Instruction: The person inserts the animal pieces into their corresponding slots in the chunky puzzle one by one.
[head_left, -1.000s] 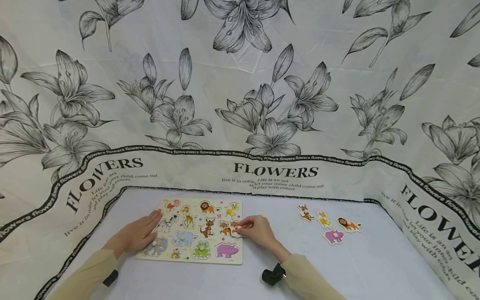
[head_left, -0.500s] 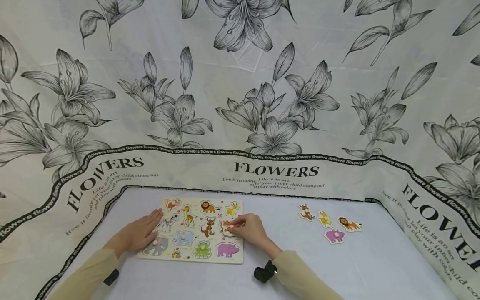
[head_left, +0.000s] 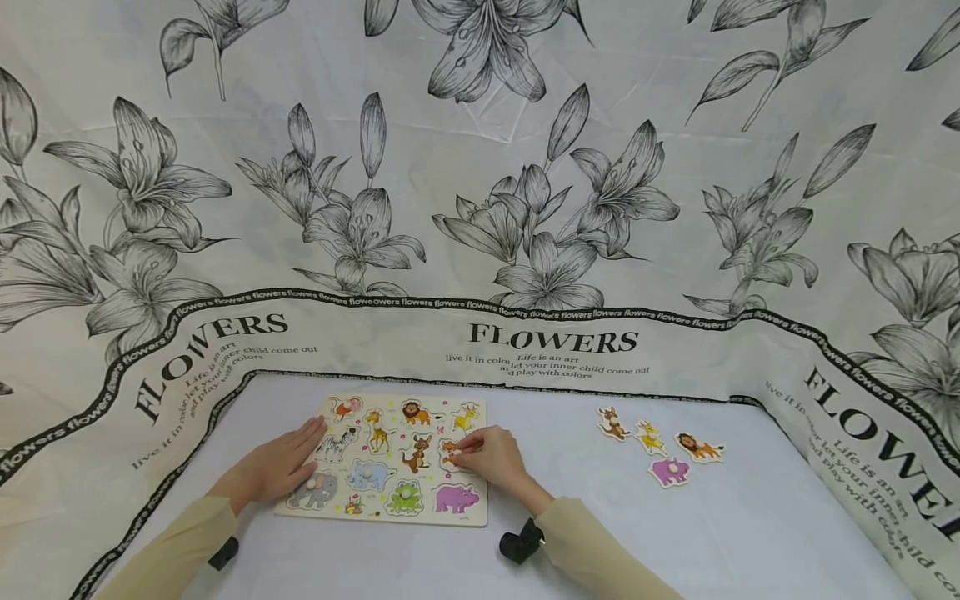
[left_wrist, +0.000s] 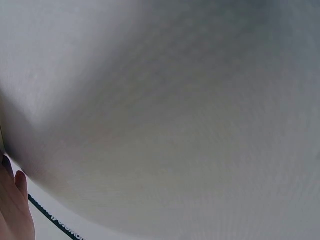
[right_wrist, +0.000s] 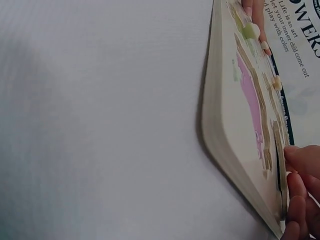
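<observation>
A wooden animal puzzle board (head_left: 390, 512) lies on the white cloth, its left edge under the spread fingers of my left hand (head_left: 273, 468). My right hand (head_left: 497, 457) pinches an orange animal puzzle piece (head_left: 448, 455) by its right side, over the orange animal's spot near the board's right edge. In the right wrist view the piece shows edge-on as a thin wooden slab (right_wrist: 280, 175) between thumb and fingertips, close over the board. Knobbed pieces sit in the board, among them an elephant (head_left: 313, 492) and a frog (head_left: 404, 497). The left wrist view is mostly blurred cloth.
To the right of the board lie loose pieces: a kangaroo (head_left: 612, 423), a yellow animal (head_left: 649, 437), a lion (head_left: 700, 447) and a purple hippo (head_left: 669, 472). A flower-printed curtain (head_left: 555, 350) closes off the table at the back and sides.
My right hand has moved left with the orange piece, from beside the printed orange animal to over it. My left hand stays on the board's left edge.
</observation>
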